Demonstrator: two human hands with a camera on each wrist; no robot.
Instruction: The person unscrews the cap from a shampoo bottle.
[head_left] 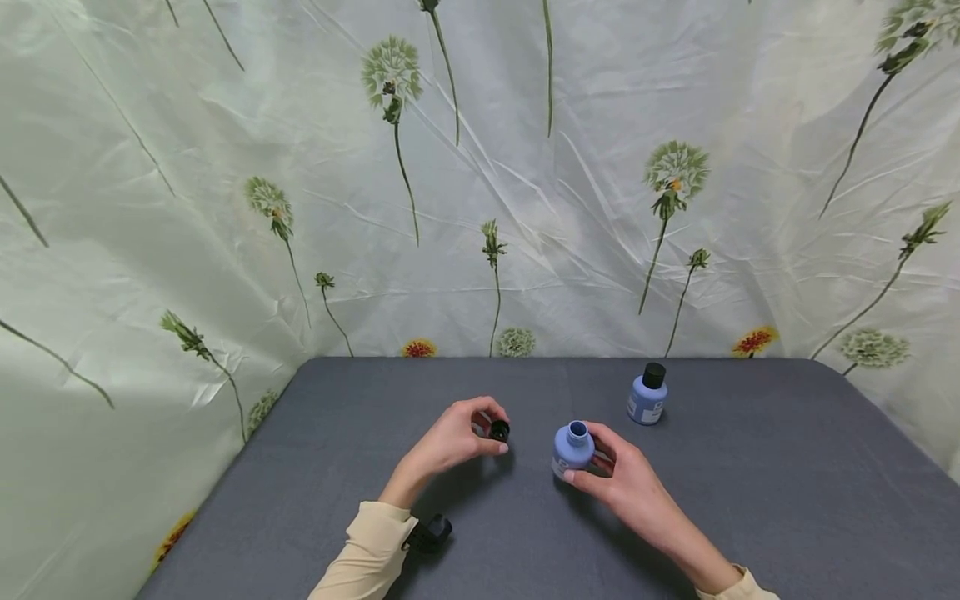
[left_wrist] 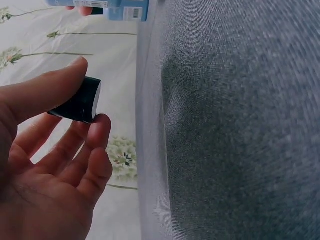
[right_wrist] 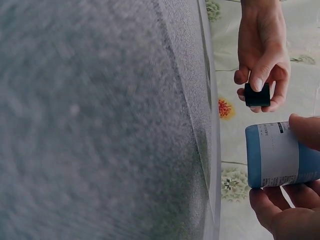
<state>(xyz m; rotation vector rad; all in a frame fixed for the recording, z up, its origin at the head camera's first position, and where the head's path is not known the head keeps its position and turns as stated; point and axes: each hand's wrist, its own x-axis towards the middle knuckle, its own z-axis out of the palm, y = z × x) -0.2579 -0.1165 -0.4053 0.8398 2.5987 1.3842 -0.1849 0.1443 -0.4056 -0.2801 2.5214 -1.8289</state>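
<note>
Head view has your left hand point(head_left: 459, 435) pinching a black cap point(head_left: 500, 430) over the desk point(head_left: 352, 433) and your right hand point(head_left: 628, 477) gripping an uncapped blue bottle point(head_left: 572, 450), near the cap but apart from it, while a capped bottle point(head_left: 647, 398) stands upright farther back on the desk.

White label point(right_wrist: 279, 155), print too small to read, on the uncapped blue bottle point(head_left: 572, 452), barcode label point(left_wrist: 132, 13), likewise illegible, on the black-capped blue bottle point(head_left: 647, 402) beyond it.
</note>
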